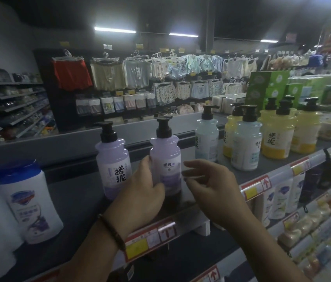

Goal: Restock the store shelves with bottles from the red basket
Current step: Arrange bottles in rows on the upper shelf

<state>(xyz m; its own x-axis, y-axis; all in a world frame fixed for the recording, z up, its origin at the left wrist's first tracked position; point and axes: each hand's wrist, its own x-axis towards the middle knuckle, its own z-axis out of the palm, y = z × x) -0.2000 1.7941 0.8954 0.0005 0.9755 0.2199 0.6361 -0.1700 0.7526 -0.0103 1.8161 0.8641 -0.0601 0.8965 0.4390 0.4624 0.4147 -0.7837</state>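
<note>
The store is dim under a dark ceiling [181,9], lit by three white fluorescent tubes [115,30]. Along the back wall hang garments [107,74] on hangers, an orange-red one at the left end, with folded packs [107,104] below, and dark aisle shelving [14,110] stands at far left. Nearest is a grey shelf [75,192] with red and yellow price tags [256,187] on its edge rail.

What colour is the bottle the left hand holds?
The bottle is light purple with a black pump; head view.
</note>
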